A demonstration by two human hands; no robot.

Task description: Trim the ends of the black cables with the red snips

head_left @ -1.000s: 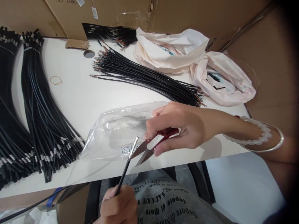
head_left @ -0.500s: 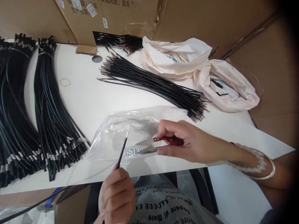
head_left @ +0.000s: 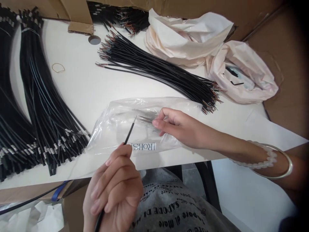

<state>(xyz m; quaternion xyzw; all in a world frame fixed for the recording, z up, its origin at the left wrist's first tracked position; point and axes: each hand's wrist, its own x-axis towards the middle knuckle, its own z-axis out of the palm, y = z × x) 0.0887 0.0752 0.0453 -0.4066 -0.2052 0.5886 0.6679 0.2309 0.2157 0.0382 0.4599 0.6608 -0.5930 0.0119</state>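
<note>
My left hand (head_left: 116, 190) is closed around a thin black cable (head_left: 129, 132), whose stripped pale tip points up and away from me. The cable's other end hangs out below my palm. In my right hand (head_left: 172, 125) is a pair of scissors (head_left: 146, 119); their narrow metal blades point left, slightly apart, close beside the cable tip. Whether the blades touch the tip I cannot tell. My fingers hide the scissors' handles. Beneath both lies a clear plastic bag (head_left: 116, 111) with a printed label, on the white table.
Beyond the bag lies a bundle of black cables (head_left: 154, 69) with stripped wire ends. Tied cables (head_left: 45, 87) with metal-banded ends fill the left side. Two pale open bags (head_left: 260, 71) stand at the back right before cardboard (head_left: 285, 58). A rubber band (head_left: 58, 68) lies at left.
My left hand has risen and turned, lifting the cable. The scissors have swung round so their blades meet the cable tip's height. The whole view has shifted downward.
</note>
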